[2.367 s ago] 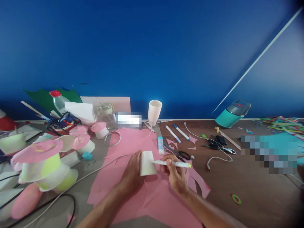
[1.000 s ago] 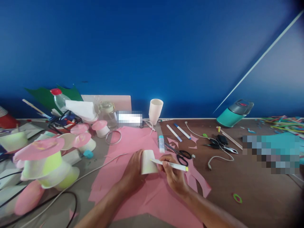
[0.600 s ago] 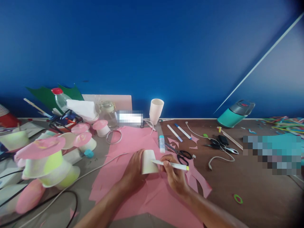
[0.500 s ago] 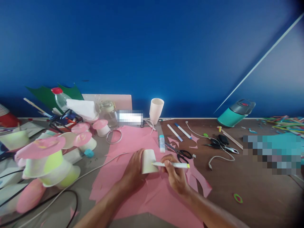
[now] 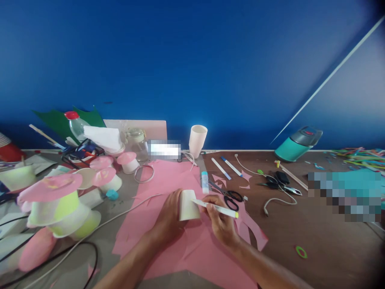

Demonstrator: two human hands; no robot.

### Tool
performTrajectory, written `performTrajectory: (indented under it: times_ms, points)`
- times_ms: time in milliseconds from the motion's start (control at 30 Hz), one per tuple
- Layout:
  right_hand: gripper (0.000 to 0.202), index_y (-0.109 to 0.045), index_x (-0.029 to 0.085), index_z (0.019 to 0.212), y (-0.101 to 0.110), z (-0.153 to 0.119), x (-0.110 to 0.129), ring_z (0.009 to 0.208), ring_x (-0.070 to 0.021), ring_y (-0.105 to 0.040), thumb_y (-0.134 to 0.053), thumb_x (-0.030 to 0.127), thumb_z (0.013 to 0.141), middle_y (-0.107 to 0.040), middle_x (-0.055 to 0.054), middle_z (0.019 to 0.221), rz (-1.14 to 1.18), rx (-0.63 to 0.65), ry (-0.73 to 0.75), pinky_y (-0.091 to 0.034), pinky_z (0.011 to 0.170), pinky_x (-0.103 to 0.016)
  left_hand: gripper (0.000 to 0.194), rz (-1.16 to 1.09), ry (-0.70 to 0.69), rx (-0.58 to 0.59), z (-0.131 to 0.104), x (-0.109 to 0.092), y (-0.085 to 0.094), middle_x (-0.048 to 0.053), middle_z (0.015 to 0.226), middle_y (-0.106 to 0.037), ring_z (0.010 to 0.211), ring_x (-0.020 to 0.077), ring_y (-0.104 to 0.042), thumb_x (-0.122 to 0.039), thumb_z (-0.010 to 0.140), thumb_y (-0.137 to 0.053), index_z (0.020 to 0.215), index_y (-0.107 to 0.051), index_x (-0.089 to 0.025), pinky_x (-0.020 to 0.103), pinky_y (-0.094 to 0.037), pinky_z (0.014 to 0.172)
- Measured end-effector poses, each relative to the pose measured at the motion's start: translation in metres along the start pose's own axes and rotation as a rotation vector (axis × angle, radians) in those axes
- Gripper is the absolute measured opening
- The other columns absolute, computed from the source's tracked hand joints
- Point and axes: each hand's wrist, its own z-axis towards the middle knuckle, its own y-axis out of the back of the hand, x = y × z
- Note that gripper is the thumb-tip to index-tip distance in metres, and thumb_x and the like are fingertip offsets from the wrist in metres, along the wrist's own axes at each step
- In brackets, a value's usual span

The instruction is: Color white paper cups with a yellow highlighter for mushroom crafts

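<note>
My left hand (image 5: 172, 212) is wrapped round a small white paper cup (image 5: 189, 206), which lies tilted above the pink paper (image 5: 168, 257). Between the fingers of my right hand (image 5: 219, 218) is a white marker (image 5: 221, 208) with a yellow end, and its tip touches the upper part of the cup's side. Just behind my right hand lie black-handled scissors (image 5: 232, 199) and a glue stick (image 5: 205, 182).
A tall white cup (image 5: 197, 140) stands by the blue wall. Pink-topped cups (image 5: 57, 204), a glass jar (image 5: 136, 142) and cables crowd the left. Two markers (image 5: 226, 167), a black-handled tool (image 5: 279, 184) and a teal bottle (image 5: 297, 144) are at the right.
The marker's tip has moved up along the cup's side, and its yellow end has dipped. My left hand and the cup are almost unmoved.
</note>
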Motion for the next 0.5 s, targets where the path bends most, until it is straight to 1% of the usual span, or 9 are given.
performTrajectory:
  times_ms: [133, 233, 300, 400, 500]
  points:
    - [0.023, -0.057, 0.020, 0.087, 0.0007, 0.0010, 0.0050, 0.056, -0.0115, -0.047, -0.045, 0.039, 0.092, -0.053, 0.000, 0.068, -0.029, 0.014, 0.036, -0.040, 0.051, -0.024, 0.047, 0.017, 0.004, 0.003, -0.0008, 0.0030, -0.0021, 0.017, 0.118, -0.054, 0.107, 0.0297, -0.054, -0.017, 0.074, -0.057, 0.118, -0.042, -0.014, 0.046, -0.045, 0.089]
    - [0.024, -0.056, 0.020, 0.086, 0.0004, 0.0017, 0.0077, 0.053, -0.0109, -0.044, -0.043, 0.038, 0.093, -0.050, 0.002, 0.064, -0.031, 0.027, 0.046, -0.038, 0.049, -0.023, 0.053, 0.018, 0.007, -0.010, -0.0012, 0.0047, -0.0029, 0.018, 0.121, -0.053, 0.110, 0.0305, -0.053, -0.016, 0.072, -0.057, 0.122, -0.040, -0.014, 0.046, -0.045, 0.090]
    - [0.024, -0.056, 0.020, 0.086, -0.0001, 0.0019, 0.0077, 0.052, -0.0109, -0.044, -0.042, 0.038, 0.093, -0.050, 0.002, 0.064, -0.047, 0.028, 0.050, -0.038, 0.048, -0.023, 0.055, 0.011, 0.010, -0.015, -0.0013, 0.0044, -0.0026, 0.017, 0.120, -0.054, 0.109, 0.0299, -0.054, -0.014, 0.071, -0.057, 0.123, -0.040, -0.015, 0.045, -0.046, 0.089]
    - [0.023, -0.057, 0.020, 0.087, -0.0008, 0.0021, 0.0061, 0.053, -0.0112, -0.045, -0.044, 0.039, 0.092, -0.050, 0.002, 0.064, -0.090, 0.024, 0.051, -0.039, 0.049, -0.023, 0.052, 0.000, 0.016, 0.001, -0.0016, 0.0032, -0.0015, 0.015, 0.118, -0.055, 0.107, 0.0285, -0.055, -0.014, 0.072, -0.057, 0.122, -0.041, -0.017, 0.044, -0.046, 0.088]
    - [0.023, -0.056, 0.020, 0.088, -0.0011, 0.0029, 0.0043, 0.052, -0.0110, -0.045, -0.045, 0.038, 0.092, -0.050, 0.002, 0.063, -0.106, 0.017, 0.035, -0.040, 0.048, -0.023, 0.057, 0.017, 0.019, 0.000, -0.0027, 0.0032, -0.0013, 0.016, 0.121, -0.053, 0.110, 0.0296, -0.053, -0.016, 0.072, -0.058, 0.125, -0.038, -0.016, 0.047, -0.046, 0.090]
